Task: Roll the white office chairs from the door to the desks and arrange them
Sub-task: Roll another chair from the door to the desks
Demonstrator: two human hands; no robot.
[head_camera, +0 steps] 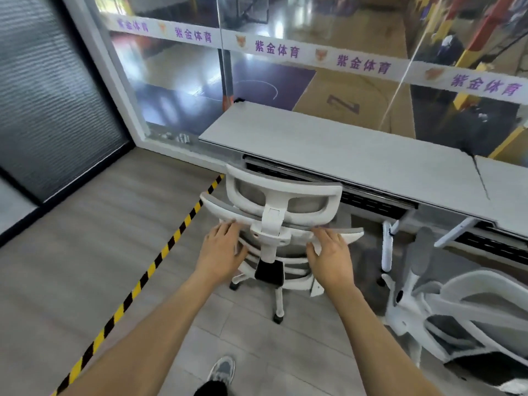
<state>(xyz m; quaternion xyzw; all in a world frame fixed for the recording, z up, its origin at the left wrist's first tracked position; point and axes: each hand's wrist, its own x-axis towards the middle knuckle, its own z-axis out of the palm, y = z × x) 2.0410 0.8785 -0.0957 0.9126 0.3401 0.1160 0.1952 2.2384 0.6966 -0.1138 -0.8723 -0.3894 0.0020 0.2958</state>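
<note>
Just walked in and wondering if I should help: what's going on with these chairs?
A person has the left hand and right hand against the back of a white office chair, fingers fairly straight on its upper frame. The chair faces the grey desk along the glass wall, close to the desk's edge. A second white chair sits to the right by the same desk.

White mesh-backed chair stands upright on its casters, back to us, facing the grey desk, headrest near its edge; second white chair sits just right, partly out of frame.
</note>
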